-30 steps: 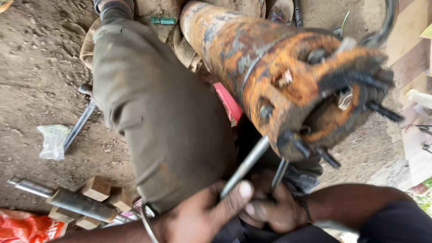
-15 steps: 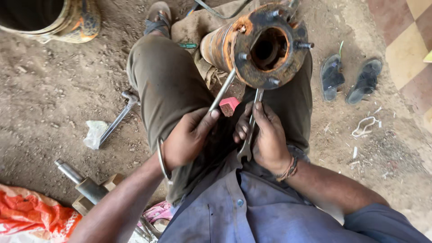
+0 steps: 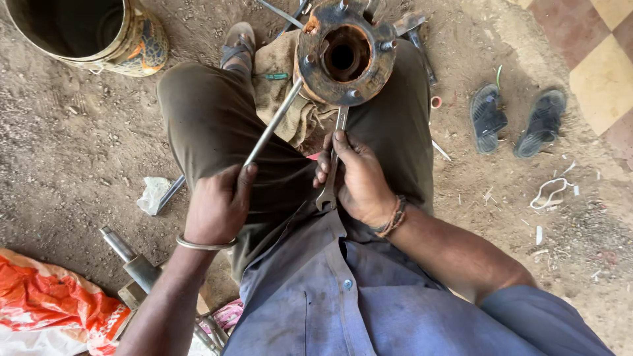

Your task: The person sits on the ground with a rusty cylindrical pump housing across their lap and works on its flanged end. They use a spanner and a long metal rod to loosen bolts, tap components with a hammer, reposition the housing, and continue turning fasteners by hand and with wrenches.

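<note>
Fingers (image 3: 232, 188) hide rod (image 3: 273, 122) end — wrench (image 3: 331, 161) half-covered

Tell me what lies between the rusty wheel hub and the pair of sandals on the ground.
In the head view, between the hub and the sandals lie a dark metal tool, a small red ring and bare dirt.

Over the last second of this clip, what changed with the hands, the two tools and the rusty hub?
The view pulled back from a close-up: the rusty hub now sits small at the top, seen face-on. The left hand has slid down the steel rod to its lower end. The right hand keeps its grip on the spanner, whose head stays at the hub's lower rim. Both tools remain against the hub.
</note>
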